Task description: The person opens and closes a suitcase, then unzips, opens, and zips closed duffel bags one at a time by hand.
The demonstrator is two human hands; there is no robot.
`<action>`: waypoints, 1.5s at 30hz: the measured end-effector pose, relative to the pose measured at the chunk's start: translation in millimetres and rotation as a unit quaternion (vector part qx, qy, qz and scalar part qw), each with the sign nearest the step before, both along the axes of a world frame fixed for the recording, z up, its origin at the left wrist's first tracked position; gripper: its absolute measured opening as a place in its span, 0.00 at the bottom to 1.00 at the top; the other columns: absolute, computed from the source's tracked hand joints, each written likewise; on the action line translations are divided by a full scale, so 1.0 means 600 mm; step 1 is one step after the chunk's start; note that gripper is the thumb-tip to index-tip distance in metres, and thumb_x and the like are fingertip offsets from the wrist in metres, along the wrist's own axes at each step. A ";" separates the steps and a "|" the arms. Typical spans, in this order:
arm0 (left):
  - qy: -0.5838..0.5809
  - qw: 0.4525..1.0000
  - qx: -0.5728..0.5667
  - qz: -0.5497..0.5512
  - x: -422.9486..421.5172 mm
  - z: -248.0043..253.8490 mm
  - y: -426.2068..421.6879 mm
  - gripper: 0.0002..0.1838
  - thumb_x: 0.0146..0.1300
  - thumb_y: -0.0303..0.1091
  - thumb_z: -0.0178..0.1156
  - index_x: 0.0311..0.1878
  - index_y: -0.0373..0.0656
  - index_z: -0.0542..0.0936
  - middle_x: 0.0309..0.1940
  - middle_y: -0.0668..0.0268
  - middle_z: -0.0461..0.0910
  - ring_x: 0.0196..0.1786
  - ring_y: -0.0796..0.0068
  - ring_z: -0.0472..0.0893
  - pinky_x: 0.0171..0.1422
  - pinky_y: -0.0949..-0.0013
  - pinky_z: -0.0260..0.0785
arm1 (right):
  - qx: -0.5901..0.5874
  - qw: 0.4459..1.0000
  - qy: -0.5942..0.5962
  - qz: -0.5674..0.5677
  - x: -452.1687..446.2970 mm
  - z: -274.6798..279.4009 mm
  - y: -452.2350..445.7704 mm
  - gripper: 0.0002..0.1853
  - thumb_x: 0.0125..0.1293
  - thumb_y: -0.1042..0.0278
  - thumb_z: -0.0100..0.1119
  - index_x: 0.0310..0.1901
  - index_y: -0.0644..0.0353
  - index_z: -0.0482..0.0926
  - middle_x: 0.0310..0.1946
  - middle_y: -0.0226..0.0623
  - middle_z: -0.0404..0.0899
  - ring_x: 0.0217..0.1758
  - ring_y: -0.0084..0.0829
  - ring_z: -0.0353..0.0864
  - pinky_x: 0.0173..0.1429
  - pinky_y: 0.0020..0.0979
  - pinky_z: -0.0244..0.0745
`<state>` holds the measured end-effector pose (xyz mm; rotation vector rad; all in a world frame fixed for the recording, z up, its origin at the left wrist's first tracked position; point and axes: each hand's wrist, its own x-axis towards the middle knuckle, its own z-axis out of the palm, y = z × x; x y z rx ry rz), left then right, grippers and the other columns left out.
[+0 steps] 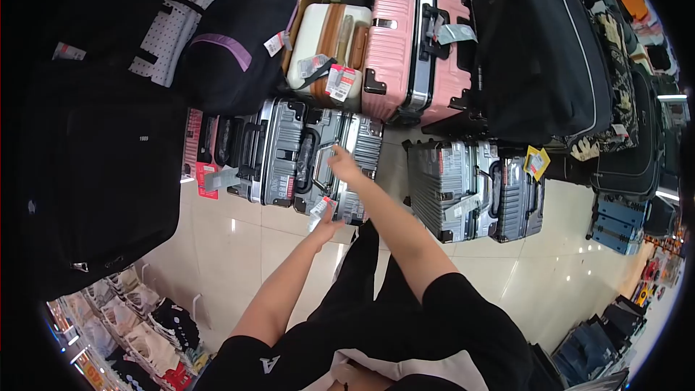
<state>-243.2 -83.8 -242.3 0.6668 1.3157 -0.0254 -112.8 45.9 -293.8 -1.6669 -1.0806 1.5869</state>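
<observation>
A grey ribbed hard-shell suitcase (331, 127) with silver trim stands upright on the floor in front of me. My right hand (344, 165) is closed at its silver handle (323, 166), the fingers curled at the handle's upper end. Lower down, my left hand (326, 229) has its thumb apart from its fingers. Those fingertips are at a white and red price tag (323, 207) by the suitcase's near end; whether they press on it is unclear. Directly to the left stands another grey suitcase (283, 152) with a black handle.
More grey suitcases (463, 192) stand to the right across a gap. Behind are a pink suitcase (391, 47), a cream case (308, 43) and a dark backpack (235, 51). Large black bags flank both sides (123, 166). Clothing racks (145, 340) border the tiled floor (239, 246).
</observation>
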 end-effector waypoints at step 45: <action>0.321 0.719 0.307 -0.535 0.249 0.000 -0.016 0.69 0.37 0.53 0.76 0.74 0.48 0.37 0.75 0.61 0.39 0.77 0.56 0.41 0.71 0.37 0.47 | -0.165 0.952 -0.231 -0.120 0.441 0.071 -0.329 0.33 0.56 0.57 0.62 0.65 0.48 0.65 0.59 0.51 0.69 0.63 0.46 0.68 0.61 0.43 0.69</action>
